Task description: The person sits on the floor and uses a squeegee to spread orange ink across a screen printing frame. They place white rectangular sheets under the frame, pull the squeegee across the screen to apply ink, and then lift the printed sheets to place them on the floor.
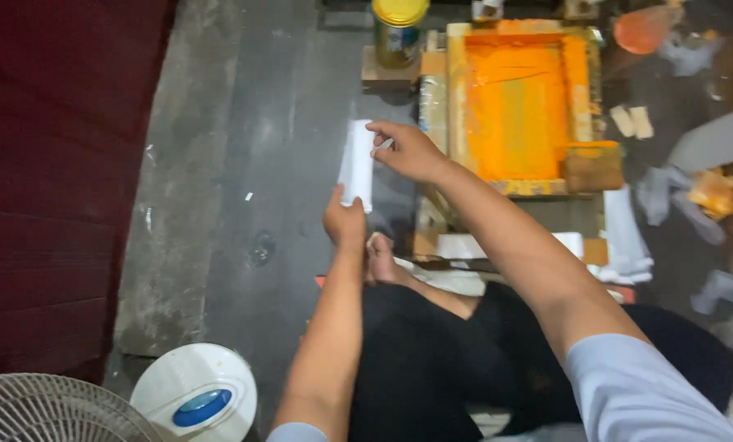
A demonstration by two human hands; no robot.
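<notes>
A white folded piece of fabric or paper [357,162] is held upright over the dark floor between both hands. My left hand [344,221] grips its lower end. My right hand [407,151] pinches its upper right edge with the fingertips. Just right of the hands lies a wooden screen-printing frame [456,98] smeared with orange ink, with a squeegee [593,164] resting on its lower right corner. I sit on the floor with a bare foot [380,258] and dark trousers below the hands.
A gold-lidded tin can [397,31] stands on a block left of the frame. White cloths [628,237] and rags lie at right. A fan base [195,393] and fan grille [47,409] sit at bottom left. A dark red surface [56,164] fills the left.
</notes>
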